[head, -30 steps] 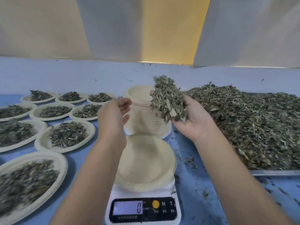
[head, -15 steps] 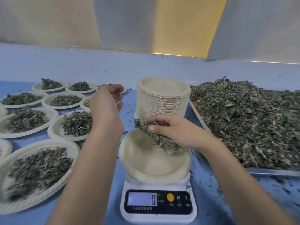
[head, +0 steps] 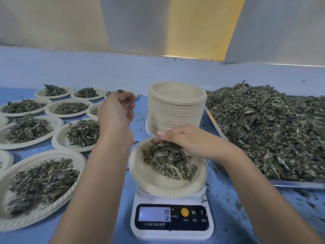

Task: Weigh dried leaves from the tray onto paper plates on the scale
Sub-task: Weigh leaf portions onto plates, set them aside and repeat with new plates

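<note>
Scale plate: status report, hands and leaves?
Left hand raised, loosely curled, empty. Right hand on leaf pile in scale plate; grip unclear. Scale display reads 0. Plate stack behind, not in the way.
</note>
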`<state>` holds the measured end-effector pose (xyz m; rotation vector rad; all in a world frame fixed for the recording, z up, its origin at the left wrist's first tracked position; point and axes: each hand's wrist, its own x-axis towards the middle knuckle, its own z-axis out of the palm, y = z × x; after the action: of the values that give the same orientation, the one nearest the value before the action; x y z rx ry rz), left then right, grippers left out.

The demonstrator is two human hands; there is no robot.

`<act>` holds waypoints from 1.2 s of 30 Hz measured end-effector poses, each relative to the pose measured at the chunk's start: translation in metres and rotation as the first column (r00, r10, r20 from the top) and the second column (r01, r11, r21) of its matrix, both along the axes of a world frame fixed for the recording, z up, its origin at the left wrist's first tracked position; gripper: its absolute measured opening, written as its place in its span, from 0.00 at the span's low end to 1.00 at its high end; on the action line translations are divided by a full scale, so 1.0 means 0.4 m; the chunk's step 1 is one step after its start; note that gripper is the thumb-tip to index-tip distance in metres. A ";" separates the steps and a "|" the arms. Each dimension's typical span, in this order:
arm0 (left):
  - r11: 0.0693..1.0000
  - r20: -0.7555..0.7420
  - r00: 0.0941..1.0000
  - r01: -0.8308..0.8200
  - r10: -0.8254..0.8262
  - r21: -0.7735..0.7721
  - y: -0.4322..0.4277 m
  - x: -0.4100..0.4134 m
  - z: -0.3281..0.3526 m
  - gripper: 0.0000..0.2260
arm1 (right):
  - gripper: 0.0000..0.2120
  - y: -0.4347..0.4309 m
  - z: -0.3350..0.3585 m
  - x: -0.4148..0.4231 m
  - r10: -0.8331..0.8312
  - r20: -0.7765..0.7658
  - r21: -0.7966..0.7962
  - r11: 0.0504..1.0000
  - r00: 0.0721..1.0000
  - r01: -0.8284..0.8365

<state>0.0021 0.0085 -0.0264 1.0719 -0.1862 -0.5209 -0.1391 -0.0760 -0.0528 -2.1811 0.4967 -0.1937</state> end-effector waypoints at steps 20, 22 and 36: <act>0.911 -0.130 0.903 0.412 -0.410 -0.012 -0.023 -0.038 -0.005 0.11 | 0.18 -0.019 0.021 0.013 -0.408 0.556 0.704 0.694 0.724 -0.150; 0.879 -0.129 0.872 0.477 -0.472 0.007 -0.029 -0.056 -0.005 0.11 | 0.18 -0.019 0.021 0.014 -0.412 0.570 0.694 0.704 0.711 -0.149; 0.875 -0.089 0.872 0.484 -0.481 0.014 -0.041 -0.070 -0.006 0.11 | 0.16 -0.008 0.020 0.013 -0.374 0.592 0.579 0.813 0.714 -0.054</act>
<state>-0.0257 -0.0077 -0.0289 1.0352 -0.3788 -1.0238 -0.1340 -0.0791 -0.0447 -1.3270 0.2640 -0.8256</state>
